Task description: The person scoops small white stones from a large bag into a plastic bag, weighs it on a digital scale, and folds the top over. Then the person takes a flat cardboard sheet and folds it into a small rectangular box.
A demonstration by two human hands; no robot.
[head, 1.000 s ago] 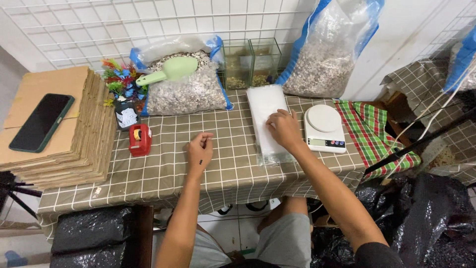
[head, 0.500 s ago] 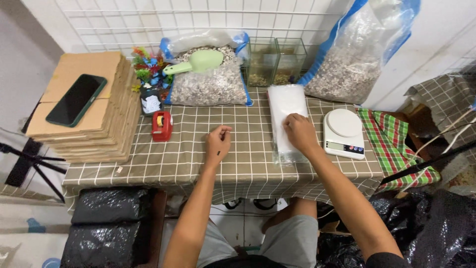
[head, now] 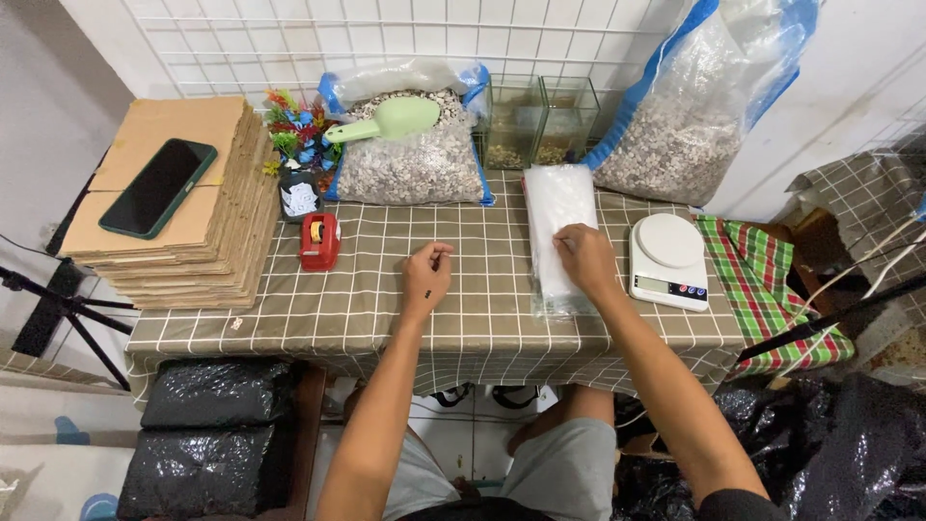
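My right hand (head: 585, 257) rests on a stack of clear plastic bags (head: 557, 205) that lies lengthwise on the checked tablecloth (head: 482, 309). Its fingers press the top bag near the stack's middle. My left hand (head: 426, 275) lies on the cloth to the left of the bags, fingers loosely curled, holding nothing. A white kitchen scale (head: 668, 259) sits just right of my right hand. An open sack of pale gravel (head: 410, 159) with a green scoop (head: 384, 121) on top stands behind my left hand.
A second large gravel sack (head: 675, 125) leans at the back right. Two small glass tanks (head: 540, 121) stand between the sacks. A red tape dispenser (head: 319, 240), plastic plants (head: 294, 130) and a cardboard stack (head: 183, 207) with a phone (head: 157, 187) occupy the left. Black bags (head: 212, 439) lie below.
The view has shifted, so the table sits further right and lower in frame. Both hands stay in nearly the same spots on the table and bags.
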